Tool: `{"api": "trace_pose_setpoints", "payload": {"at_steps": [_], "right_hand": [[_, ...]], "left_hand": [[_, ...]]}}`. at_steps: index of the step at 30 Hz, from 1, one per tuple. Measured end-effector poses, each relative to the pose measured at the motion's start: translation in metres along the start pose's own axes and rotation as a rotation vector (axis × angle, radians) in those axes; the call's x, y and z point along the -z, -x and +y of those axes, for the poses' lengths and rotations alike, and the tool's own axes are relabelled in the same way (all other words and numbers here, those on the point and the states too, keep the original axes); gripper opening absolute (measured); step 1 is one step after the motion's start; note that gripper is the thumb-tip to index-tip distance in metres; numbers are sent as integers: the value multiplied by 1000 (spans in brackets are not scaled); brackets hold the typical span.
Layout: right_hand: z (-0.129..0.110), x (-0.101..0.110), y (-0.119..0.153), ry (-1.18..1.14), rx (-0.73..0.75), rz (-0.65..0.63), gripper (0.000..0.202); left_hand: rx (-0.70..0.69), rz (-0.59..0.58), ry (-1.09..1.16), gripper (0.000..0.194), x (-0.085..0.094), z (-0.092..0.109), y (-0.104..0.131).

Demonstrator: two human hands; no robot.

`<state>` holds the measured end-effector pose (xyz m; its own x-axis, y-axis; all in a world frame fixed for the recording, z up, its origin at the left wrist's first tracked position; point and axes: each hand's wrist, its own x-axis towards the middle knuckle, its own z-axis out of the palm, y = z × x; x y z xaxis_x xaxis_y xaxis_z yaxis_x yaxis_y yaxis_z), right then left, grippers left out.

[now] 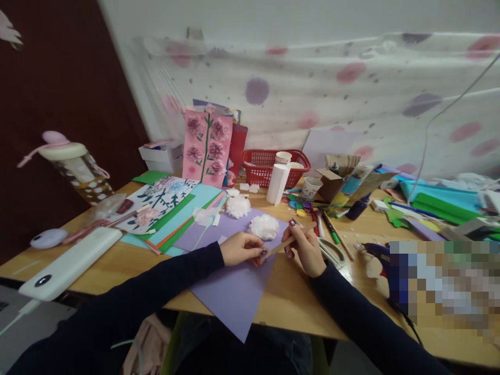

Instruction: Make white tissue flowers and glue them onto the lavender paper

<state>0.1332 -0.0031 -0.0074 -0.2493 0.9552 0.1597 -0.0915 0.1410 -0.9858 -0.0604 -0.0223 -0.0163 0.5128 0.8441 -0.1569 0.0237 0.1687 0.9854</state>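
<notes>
My right hand grips a flat wooden craft stick like a pen, its lower end pointing left. At that end my left hand has its thumb and fingers pinched together; something small and whitish may be between them, too small to name. Both hands are over a purple paper sheet, which overhangs the table's front edge. Just beyond the fingers sits a fluffy white paper flower. A second white flower lies farther back to the left.
Scissors and a hot glue gun lie to the right, near a blurred patch. Farther back are a red basket, a white bottle and a paper cup. Coloured sheets, a white power bank and a drink bottle occupy the left.
</notes>
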Motion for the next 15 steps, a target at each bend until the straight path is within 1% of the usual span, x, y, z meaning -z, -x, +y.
{"api": "trace_pose_setpoints", "payload": {"at_steps": [5, 11, 15], "right_hand": [[-3, -2, 1, -3, 14, -4, 54], [-2, -1, -1, -19, 19, 19, 53], [-3, -1, -1, -21, 18, 52, 52]], "left_hand": [[21, -19, 14, 48, 0, -2, 1], [42, -45, 24, 40, 0, -5, 0], [35, -59, 72, 49, -1, -1, 0]]}}
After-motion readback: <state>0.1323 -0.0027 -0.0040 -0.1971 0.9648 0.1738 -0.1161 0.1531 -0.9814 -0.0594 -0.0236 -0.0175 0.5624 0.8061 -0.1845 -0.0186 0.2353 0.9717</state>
